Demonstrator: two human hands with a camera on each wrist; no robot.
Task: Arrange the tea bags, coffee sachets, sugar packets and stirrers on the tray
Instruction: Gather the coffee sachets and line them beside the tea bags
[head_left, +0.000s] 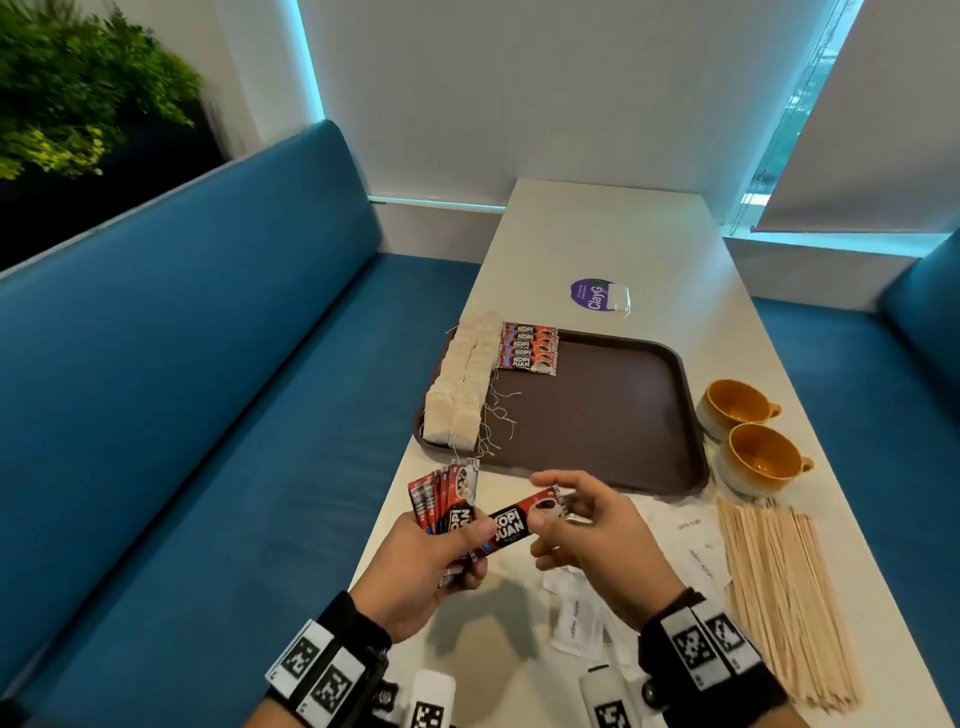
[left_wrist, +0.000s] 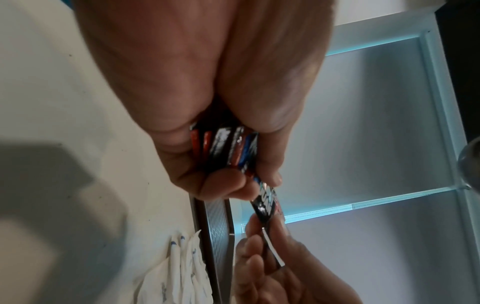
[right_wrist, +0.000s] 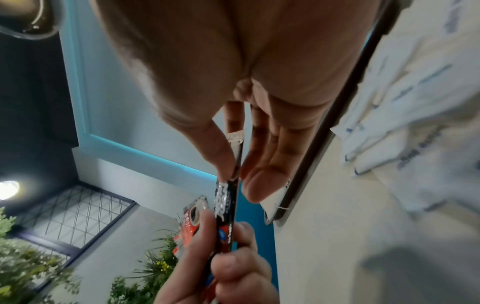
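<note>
A brown tray (head_left: 613, 415) lies on the white table, with two rows of tea bags (head_left: 460, 395) along its left side and a short stack of red coffee sachets (head_left: 529, 347) at its far left. My left hand (head_left: 441, 556) grips a fanned bundle of coffee sachets (head_left: 444, 493) above the table's near edge. One sachet (head_left: 524, 517) sticks out of the bundle to the right, and my right hand (head_left: 576, 525) pinches its free end between thumb and fingers (right_wrist: 228, 162). White sugar packets (head_left: 574, 621) and wooden stirrers (head_left: 779, 597) lie on the table near my right wrist.
Two orange-lined cups (head_left: 748, 431) stand right of the tray. A purple sticker (head_left: 592, 293) and one loose tea bag (head_left: 618, 299) lie beyond the tray. A blue bench (head_left: 208, 389) runs along the table's left side. The tray's middle and right are bare.
</note>
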